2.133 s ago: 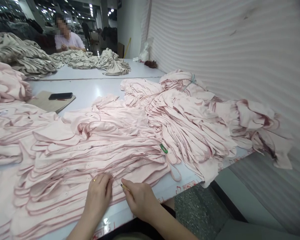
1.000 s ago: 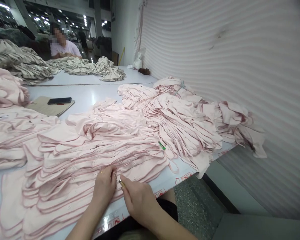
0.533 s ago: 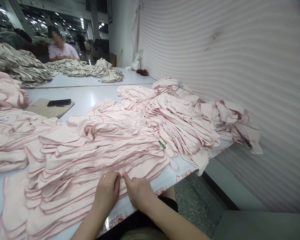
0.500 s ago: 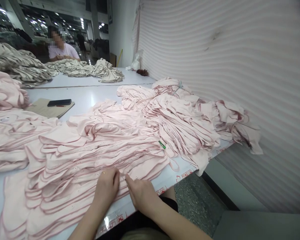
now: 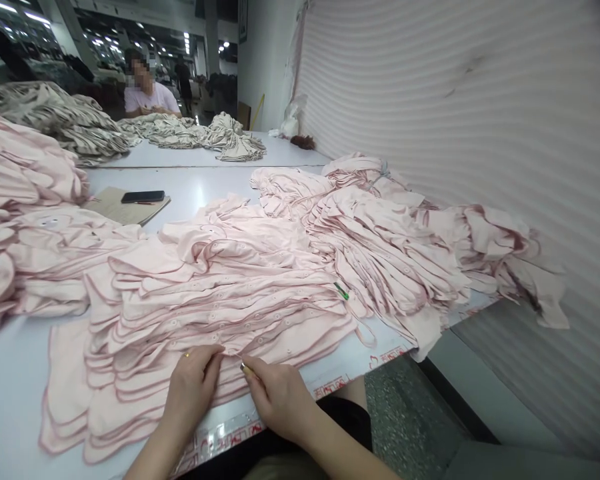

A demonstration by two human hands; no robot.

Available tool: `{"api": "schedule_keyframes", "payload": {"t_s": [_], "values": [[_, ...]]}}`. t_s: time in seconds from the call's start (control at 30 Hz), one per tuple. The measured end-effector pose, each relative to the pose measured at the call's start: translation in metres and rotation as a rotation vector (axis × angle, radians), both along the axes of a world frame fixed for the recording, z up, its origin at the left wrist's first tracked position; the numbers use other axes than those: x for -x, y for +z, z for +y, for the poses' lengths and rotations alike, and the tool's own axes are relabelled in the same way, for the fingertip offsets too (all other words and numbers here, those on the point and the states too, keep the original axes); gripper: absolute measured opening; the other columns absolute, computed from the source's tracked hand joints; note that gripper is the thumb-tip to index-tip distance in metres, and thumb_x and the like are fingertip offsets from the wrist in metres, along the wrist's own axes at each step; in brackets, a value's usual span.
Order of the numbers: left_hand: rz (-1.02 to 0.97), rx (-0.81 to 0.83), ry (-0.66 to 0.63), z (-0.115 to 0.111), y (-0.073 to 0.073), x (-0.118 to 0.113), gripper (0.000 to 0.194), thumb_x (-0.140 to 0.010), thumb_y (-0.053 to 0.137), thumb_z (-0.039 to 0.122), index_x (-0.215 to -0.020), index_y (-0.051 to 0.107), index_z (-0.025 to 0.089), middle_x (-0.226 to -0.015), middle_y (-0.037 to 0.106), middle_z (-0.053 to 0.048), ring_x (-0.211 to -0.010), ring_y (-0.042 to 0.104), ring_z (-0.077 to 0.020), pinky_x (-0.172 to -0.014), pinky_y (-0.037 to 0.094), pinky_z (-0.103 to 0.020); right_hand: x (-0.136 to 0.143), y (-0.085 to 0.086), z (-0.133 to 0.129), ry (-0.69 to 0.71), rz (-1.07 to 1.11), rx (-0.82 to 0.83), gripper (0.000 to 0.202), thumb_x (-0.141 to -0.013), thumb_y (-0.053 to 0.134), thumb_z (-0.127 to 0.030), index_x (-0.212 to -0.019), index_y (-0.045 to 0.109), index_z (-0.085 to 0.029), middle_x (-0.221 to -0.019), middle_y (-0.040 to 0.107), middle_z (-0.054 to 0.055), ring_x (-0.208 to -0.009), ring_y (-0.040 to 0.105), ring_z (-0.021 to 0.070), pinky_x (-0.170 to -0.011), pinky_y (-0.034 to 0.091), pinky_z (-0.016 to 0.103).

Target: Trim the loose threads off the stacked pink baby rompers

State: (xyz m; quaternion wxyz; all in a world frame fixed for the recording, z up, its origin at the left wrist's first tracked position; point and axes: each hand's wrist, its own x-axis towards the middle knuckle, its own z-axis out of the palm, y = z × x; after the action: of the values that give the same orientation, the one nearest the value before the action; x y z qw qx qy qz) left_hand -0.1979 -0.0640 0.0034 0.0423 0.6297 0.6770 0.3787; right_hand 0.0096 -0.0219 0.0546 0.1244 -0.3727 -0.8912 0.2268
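Pale pink garments [image 5: 205,313] with darker pink edging and small round buttons lie overlapped in a layered stack before me. My left hand [image 5: 193,380], wearing a gold ring, is closed in a pinch on the near edge of one garment. Close by on the right, my right hand [image 5: 280,397] is closed around a small tool [image 5: 247,369] with a shiny, yellowish tip. Most of that tool is hidden in the fingers, so its kind does not show. What looks like a fine thread [image 5: 236,355] runs between the hands. A small green object [image 5: 341,291] rests on the stack's right end.
More pink garments [image 5: 375,247] are heaped at right, some over the table edge, and others [image 5: 25,160] at left. A phone [image 5: 143,197] lies on a notebook [image 5: 115,209]. Across the table [image 5: 180,183], a person [image 5: 153,99] sits behind greyish garments [image 5: 175,130]. A striped curtain [image 5: 455,120] hangs at right.
The view has turned a little left, so the scene sits further right. Both hands remain at the garment's near edge; the right hand's tool tip now shows, and the hands sit slightly further apart.
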Motion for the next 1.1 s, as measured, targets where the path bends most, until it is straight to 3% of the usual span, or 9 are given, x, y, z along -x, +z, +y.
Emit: {"api": "schedule_keyframes", "payload": {"t_s": [0.2,0.33,0.43,0.53,0.67,0.77,0.87,0.97,1.1], "values": [[-0.075,0.05,-0.02,0.006,0.003,-0.001,0.019,-0.09,0.052,0.034,-0.09,0.068,0.024,-0.085,0.073,-0.001,-0.078,0.069,-0.0178,-0.07,0.055,-0.029,0.033,-0.008,-0.006,-0.038,-0.147,-0.036,0.041,-0.094,0.044,-0.022,-0.134,0.05,-0.018,-0.085,0.073,0.007,-0.073,0.07,0.0233,-0.063,0.048,0.028],[0.196,-0.066,-0.117,-0.008,-0.005,-0.01,0.018,-0.089,0.05,0.018,-0.097,0.066,0.022,-0.089,0.073,-0.003,-0.081,0.067,-0.0184,-0.075,0.053,-0.031,0.058,-0.014,-0.01,-0.071,-0.399,-0.046,0.057,-0.084,0.05,-0.012,-0.14,0.044,-0.007,-0.085,0.071,0.016,-0.071,0.07,0.027,-0.061,0.051,0.033],[0.287,-0.09,-0.125,-0.013,-0.007,-0.013,0.022,-0.086,0.049,0.013,-0.099,0.065,0.021,-0.09,0.072,-0.004,-0.081,0.066,-0.0191,-0.076,0.051,-0.032,0.053,-0.01,-0.012,-0.012,-0.449,-0.065,0.064,-0.079,0.053,-0.008,-0.141,0.041,-0.004,-0.084,0.071,0.018,-0.073,0.07,0.0265,-0.063,0.051,0.032],[0.191,-0.038,-0.045,-0.002,-0.002,-0.014,0.016,-0.088,0.048,0.019,-0.084,0.063,0.021,-0.078,0.069,-0.003,-0.072,0.064,-0.0177,-0.068,0.049,-0.03,0.032,0.001,-0.013,0.091,-0.382,-0.071,0.061,-0.082,0.053,-0.01,-0.141,0.043,-0.008,-0.085,0.071,0.015,-0.074,0.07,0.0267,-0.063,0.051,0.032],[0.135,-0.031,0.046,0.007,0.006,-0.011,0.016,-0.088,0.046,0.019,-0.084,0.061,0.02,-0.078,0.069,-0.003,-0.072,0.065,-0.0173,-0.066,0.049,-0.029,0.021,0.007,-0.01,0.041,-0.135,0.004,0.041,-0.096,0.04,-0.021,-0.136,0.048,-0.017,-0.091,0.073,0.008,-0.079,0.07,0.0227,-0.068,0.049,0.028],[0.174,-0.034,0.093,-0.009,0.008,0.001,0.015,-0.089,0.05,0.028,-0.093,0.062,0.019,-0.085,0.069,-0.004,-0.078,0.064,-0.0193,-0.069,0.048,-0.031,0.029,0.002,-0.009,0.024,-0.04,0.02,0.038,-0.098,0.038,-0.023,-0.133,0.05,-0.019,-0.092,0.073,0.007,-0.079,0.07,0.0212,-0.067,0.047,0.026],[0.312,0.021,0.16,-0.032,0.007,0.022,0.015,-0.089,0.053,0.033,-0.089,0.062,0.021,-0.086,0.067,-0.004,-0.078,0.061,-0.0217,-0.068,0.043,-0.033,0.035,-0.003,-0.014,0.08,0.02,0.05,0.035,-0.097,0.039,-0.024,-0.13,0.052,-0.021,-0.088,0.073,0.004,-0.077,0.07,0.0201,-0.066,0.046,0.025],[0.297,0.027,0.11,-0.043,0.005,0.037,0.017,-0.093,0.047,0.028,-0.086,0.061,0.023,-0.082,0.066,-0.002,-0.076,0.061,-0.0191,-0.067,0.042,-0.031,0.04,-0.007,-0.022,0.126,0.04,0.056,0.032,-0.097,0.038,-0.024,-0.124,0.056,-0.021,-0.084,0.073,0.004,-0.074,0.07,0.0196,-0.065,0.045,0.024],[0.188,-0.061,0.046,-0.041,0.002,0.043,0.018,-0.095,0.046,0.031,-0.093,0.062,0.023,-0.082,0.069,0.001,-0.076,0.064,-0.015,-0.069,0.046,-0.026,0.06,-0.013,-0.028,0.11,-0.001,-0.032,0.041,-0.094,0.041,-0.025,-0.133,0.051,-0.018,-0.084,0.073,0.006,-0.072,0.07,0.0214,-0.062,0.047,0.026]]}}
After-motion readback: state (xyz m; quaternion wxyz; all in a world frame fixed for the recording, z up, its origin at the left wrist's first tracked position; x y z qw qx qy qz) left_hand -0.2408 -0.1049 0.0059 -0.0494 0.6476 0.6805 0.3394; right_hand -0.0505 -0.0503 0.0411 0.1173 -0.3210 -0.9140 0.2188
